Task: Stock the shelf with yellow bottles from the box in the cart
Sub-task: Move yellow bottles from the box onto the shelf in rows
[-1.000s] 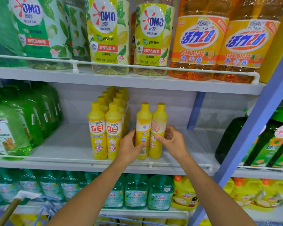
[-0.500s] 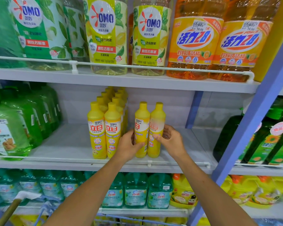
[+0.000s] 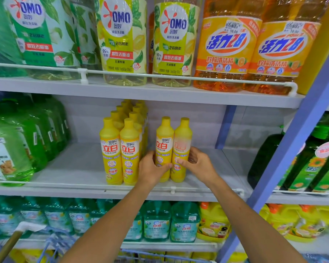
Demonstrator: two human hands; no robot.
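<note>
Two yellow bottles stand upright side by side on the middle shelf [image 3: 74, 168]. My left hand [image 3: 151, 168] grips the left one [image 3: 164, 137] low on its body. My right hand [image 3: 198, 166] grips the right one [image 3: 182, 137] at the same height. To their left, a double row of several more yellow bottles [image 3: 120, 149] runs back into the shelf. A gap separates that row from the two held bottles. The cart's blue wire rim [image 3: 160, 256] shows at the bottom edge; the box is out of sight.
Green detergent jugs [image 3: 17, 149] fill the shelf's left end. Dark green bottles [image 3: 311, 164] stand beyond the blue upright post [image 3: 292, 149] on the right. Large bottles [image 3: 226, 44] load the shelf above; teal bottles [image 3: 156, 221] fill the one below. A white rail [image 3: 65, 183] fronts the shelf.
Both hands stay on the two bottles. The left bottle has turned so more of its label faces me.
</note>
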